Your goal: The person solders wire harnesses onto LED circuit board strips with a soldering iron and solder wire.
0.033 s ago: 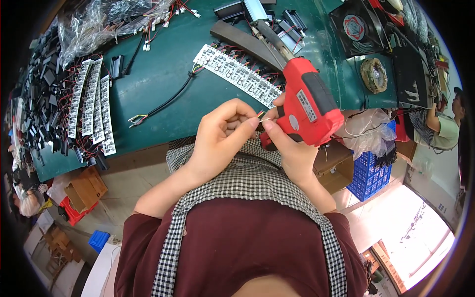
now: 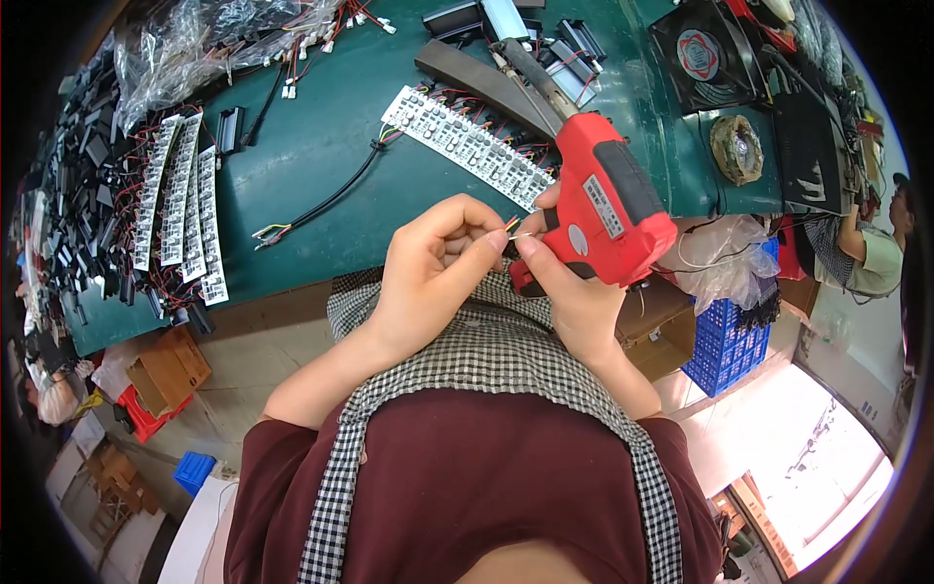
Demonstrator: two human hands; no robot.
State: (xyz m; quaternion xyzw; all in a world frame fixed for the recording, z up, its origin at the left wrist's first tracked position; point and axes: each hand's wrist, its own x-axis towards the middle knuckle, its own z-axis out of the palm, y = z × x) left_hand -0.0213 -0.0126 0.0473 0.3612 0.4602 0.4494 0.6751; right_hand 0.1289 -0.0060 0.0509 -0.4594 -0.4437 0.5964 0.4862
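My left hand point(image 2: 438, 263) is closed, thumb and finger pinching the ends of thin coloured wires point(image 2: 512, 224). Close against it, my right hand point(image 2: 574, 297) is wrapped round the handle of a red and black soldering gun point(image 2: 613, 200), whose tip points away toward the far side of the table. The right thumb also presses near the pale end of a wire, between the hands. Just beyond them lies a white circuit board strip point(image 2: 472, 146) with rows of small parts. A black cable point(image 2: 336, 200) with bared coloured leads runs from its left end.
More circuit board strips point(image 2: 180, 200) lie at the left, beside a heap of black parts point(image 2: 92, 165). A dark bar point(image 2: 482, 88) lies behind the middle board. A fan point(image 2: 698, 55) and a solder roll point(image 2: 736, 149) stand at the right. Blue crates point(image 2: 725, 346) stand below the table.
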